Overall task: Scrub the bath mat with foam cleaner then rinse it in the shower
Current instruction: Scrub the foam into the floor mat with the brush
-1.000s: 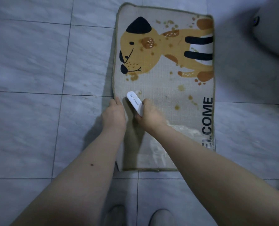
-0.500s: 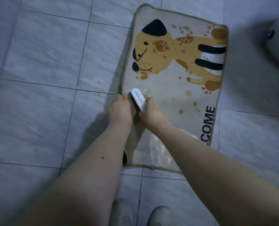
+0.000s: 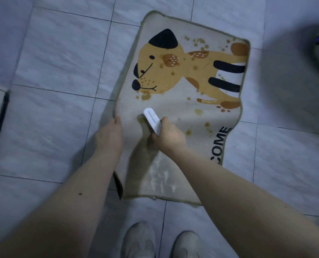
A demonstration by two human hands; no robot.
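- Head view looks straight down at the mat [image 3: 182, 101] lying flat on the tiled floor [image 3: 52, 71], dog print and brown stains facing up.
- Right hand [image 3: 169, 135] is closed around a white brush [image 3: 152, 122], its head set on the mat beside a stain near the left edge.
- Left hand [image 3: 109, 135] rests on the mat's left border, fingertips at the edge; whether they curl under it I cannot tell.
- Foam [image 3: 161, 175] sits smeared on the near end, under the right forearm, well short of the stains further up.
- To scrub well, I would say: keep the left hand pinning the edge so the mat does not creep, work short firm strokes, and drag foam up toward the dry stains.
- The mat lies in front of the shoes [image 3: 162, 241], both hands over its near left part.
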